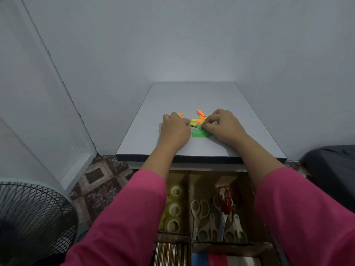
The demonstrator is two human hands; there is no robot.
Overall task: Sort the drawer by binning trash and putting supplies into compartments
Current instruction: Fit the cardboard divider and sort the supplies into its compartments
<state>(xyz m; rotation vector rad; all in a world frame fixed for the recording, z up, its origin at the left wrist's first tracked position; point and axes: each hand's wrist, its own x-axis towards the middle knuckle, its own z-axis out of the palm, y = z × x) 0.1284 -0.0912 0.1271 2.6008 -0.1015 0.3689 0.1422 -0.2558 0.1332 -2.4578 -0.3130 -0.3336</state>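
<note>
Reached forward over the open drawer with both arms, palms down on the white table. Left hand curled, grip pinching yellow-green sticky flags. Right hand curled too, fingertips pinching a green flag beside scattered orange flags.

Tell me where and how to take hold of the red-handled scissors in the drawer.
Take the red-handled scissors by the handle loops, coming straight down from above. They lie with the loops at the far end and the blade toward the person, resting on top of the beige scissors, so the loops sit clear. Cardboard compartment walls block a grip from the side.
</note>
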